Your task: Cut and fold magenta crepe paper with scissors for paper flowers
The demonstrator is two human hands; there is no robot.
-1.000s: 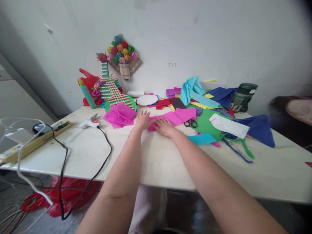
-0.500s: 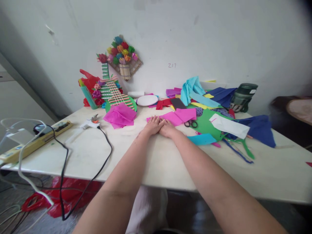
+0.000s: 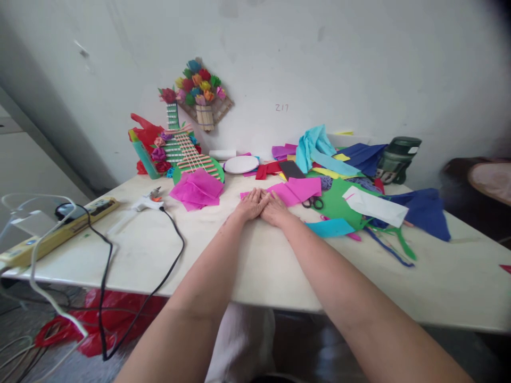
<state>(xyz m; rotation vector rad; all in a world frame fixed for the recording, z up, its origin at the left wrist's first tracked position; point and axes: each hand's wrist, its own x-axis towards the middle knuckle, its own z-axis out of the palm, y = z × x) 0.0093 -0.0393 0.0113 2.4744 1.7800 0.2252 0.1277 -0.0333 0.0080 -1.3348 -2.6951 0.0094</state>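
Note:
My left hand (image 3: 252, 205) lies flat, palm down, on the white table (image 3: 275, 271), its fingers stretched out. Beside it rests my right hand (image 3: 274, 209), also flat, with the fingertips of the two hands touching or overlapping. Both reach the near left edge of a pink paper strip (image 3: 301, 190), and neither grips it. Black-handled scissors (image 3: 313, 202) lie to the right of my right hand. A stack of magenta paper (image 3: 197, 190) sits to the left of my left hand. A blue paper strip (image 3: 333, 228) lies beside my right forearm.
On the left are a glue gun (image 3: 147, 202) with its black cord and a yellow power strip (image 3: 59, 234). Behind stands a paper-flower guitar (image 3: 187, 151). Green paper (image 3: 339, 205), a phone (image 3: 292, 169) and a dark green bottle (image 3: 398, 159) are on the right.

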